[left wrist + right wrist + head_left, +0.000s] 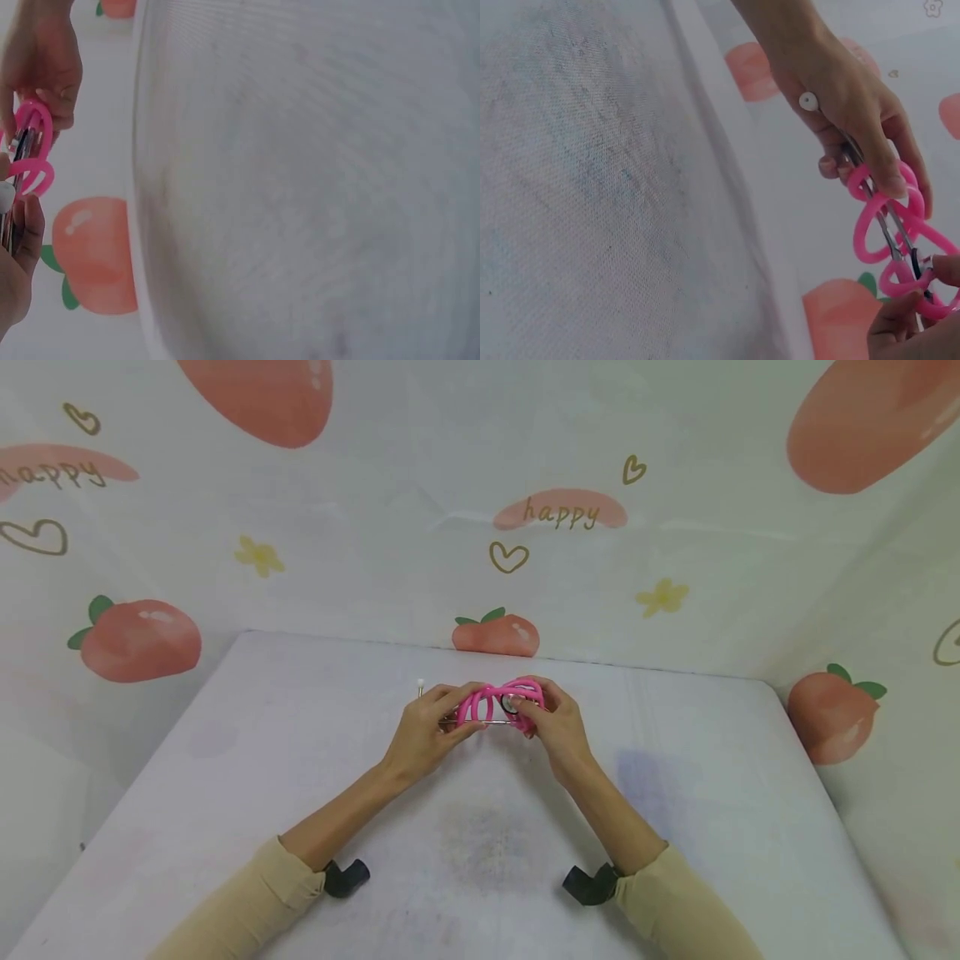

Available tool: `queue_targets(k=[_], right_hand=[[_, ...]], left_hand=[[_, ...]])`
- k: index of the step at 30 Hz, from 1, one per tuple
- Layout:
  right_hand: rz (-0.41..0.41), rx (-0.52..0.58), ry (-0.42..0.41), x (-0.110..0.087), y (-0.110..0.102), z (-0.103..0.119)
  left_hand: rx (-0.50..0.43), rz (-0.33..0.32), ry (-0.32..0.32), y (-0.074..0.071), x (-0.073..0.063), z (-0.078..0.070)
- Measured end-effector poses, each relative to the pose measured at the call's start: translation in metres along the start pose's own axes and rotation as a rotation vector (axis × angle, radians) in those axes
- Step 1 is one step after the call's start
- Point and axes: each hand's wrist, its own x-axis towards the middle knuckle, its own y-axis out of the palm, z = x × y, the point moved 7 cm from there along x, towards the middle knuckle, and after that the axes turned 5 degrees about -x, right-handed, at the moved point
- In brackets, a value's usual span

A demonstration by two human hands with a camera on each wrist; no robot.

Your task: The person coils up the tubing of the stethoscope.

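Observation:
A pink stethoscope [467, 705] is held up between both hands over the far half of the table, its tubing looped around its metal ear tubes [891, 225]. My left hand [422, 732] grips the ear-tube end with the bunched tubing, and a white ear tip [808, 101] sticks out past that hand. At the other end my right hand [564, 728] pinches the tubing beside the round chest piece [513, 702], thumb over it. In the left wrist view the pink loops [36, 112] run between the two hands, partly cut off by the frame edge.
The white-covered table [487, 827] has faint stains and ends at a printed cloth backdrop [420, 527] behind and at the sides. A black curved piece [347, 878] sits at the left sleeve cuff, and a similar one [591, 885] at the right.

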Motion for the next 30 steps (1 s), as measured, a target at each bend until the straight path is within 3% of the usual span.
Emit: queue_targets(k=[8,19,26,30], right_hand=[[-0.001,0.079,-0.007,0.002,-0.001,-0.004],[-0.020,-0.033,-0.113,0.001,-0.003,0.001],[0.081,-0.123,-0.221,0.000,-0.007,0.003],[0.190,-0.183,-0.265,-0.002,-0.011,0.005]], left_hand=[[0.010,0.001,0.016,-0.002,0.000,-0.001],[0.026,0.033,-0.017,-0.001,0.001,0.004],[-0.006,0.080,-0.064,0.000,0.000,0.012],[-0.013,0.100,-0.072,-0.001,-0.001,0.016]])
